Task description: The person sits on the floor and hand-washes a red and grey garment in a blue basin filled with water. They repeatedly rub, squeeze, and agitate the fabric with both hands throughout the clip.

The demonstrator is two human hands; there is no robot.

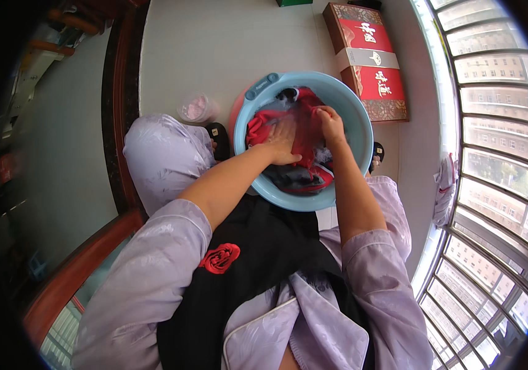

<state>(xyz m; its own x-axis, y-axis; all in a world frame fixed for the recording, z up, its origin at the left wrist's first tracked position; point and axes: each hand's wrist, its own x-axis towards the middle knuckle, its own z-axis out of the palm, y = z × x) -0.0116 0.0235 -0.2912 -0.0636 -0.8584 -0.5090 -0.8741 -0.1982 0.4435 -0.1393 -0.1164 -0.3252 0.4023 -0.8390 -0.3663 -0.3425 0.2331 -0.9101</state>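
A light blue plastic basin (pixel 361 138) stands on the floor between my feet. Inside it lies a wet red and black garment (pixel 305 143), with suds and murky water around it. My left hand (pixel 282 141) rests on the red cloth, palm down, fingers spread and thumb out. On the basin's right side my right hand (pixel 331 124) is closed on a bunched part of the red cloth. The garment's dark part (pixel 291 178) with red trim lies at the basin's near side.
Left of the basin stands a clear tub of pink material (pixel 195 107). A long red gift box (pixel 375 60) lies along the right wall, near the barred window (pixel 499 120). A brown door frame (pixel 120 106) runs along the left. Black slippers (pixel 217 138) flank the basin.
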